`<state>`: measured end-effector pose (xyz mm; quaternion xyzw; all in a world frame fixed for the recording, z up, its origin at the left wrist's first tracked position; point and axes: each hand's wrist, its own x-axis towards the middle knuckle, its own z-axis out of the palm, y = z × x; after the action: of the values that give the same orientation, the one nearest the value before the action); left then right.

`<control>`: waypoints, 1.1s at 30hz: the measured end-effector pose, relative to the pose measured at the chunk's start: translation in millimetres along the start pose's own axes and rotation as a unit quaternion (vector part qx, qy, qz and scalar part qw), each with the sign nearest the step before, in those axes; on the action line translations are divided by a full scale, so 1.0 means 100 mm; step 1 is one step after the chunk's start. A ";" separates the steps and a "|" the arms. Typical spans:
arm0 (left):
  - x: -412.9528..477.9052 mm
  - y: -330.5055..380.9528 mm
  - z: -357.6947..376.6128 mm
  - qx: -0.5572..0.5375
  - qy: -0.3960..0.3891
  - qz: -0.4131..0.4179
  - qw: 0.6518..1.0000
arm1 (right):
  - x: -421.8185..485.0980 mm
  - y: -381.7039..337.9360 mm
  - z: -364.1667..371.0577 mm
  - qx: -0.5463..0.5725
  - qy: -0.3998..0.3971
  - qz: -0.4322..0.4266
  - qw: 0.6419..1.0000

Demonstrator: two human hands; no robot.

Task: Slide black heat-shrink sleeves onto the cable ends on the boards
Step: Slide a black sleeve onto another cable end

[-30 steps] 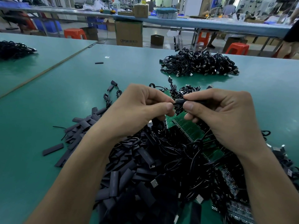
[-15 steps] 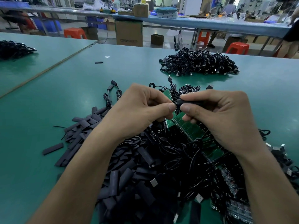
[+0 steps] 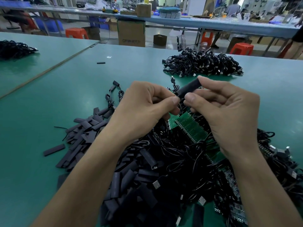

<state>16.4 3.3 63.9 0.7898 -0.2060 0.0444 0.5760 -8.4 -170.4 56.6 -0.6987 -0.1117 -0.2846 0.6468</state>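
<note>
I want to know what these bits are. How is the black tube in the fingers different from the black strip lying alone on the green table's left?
The black heat-shrink sleeve pinched by the right hand is up in the air and tilted; the lone black strip lies flat on the green table, untouched. The held sleeve looks rounded like a tube; the lone strip looks pressed flat. Both are short and black.

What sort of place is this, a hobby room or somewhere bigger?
Most likely an electronics assembly factory floor: long green worktables, a heap of black cables farther back, and a pile of cut black sleeves beside green circuit boards.
</note>
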 end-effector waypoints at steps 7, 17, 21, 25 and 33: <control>0.00 0.00 0.05 -0.012 0.006 0.010 1.000 | -0.01 -0.05 0.02 -0.016 -0.008 -0.004 1.000; -0.02 0.03 0.02 -0.008 -0.030 0.032 0.999 | 0.01 -0.12 -0.01 0.035 -0.008 0.023 0.999; -0.02 -0.05 -0.08 0.161 -0.122 -0.030 0.979 | 0.04 -0.19 -0.06 0.134 0.023 0.071 0.988; -0.02 -0.10 -0.05 0.295 -0.140 -0.056 0.944 | 0.05 -0.22 -0.08 0.183 0.055 0.105 0.976; 0.13 -0.26 -0.06 0.179 0.036 -0.065 0.981 | 0.07 -0.18 -0.12 0.077 0.077 0.136 0.985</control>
<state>38.9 11.5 46.6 0.8897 -0.1220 0.0710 0.4342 -15.1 -181.5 75.7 -0.6315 0.0131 -0.2370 0.7382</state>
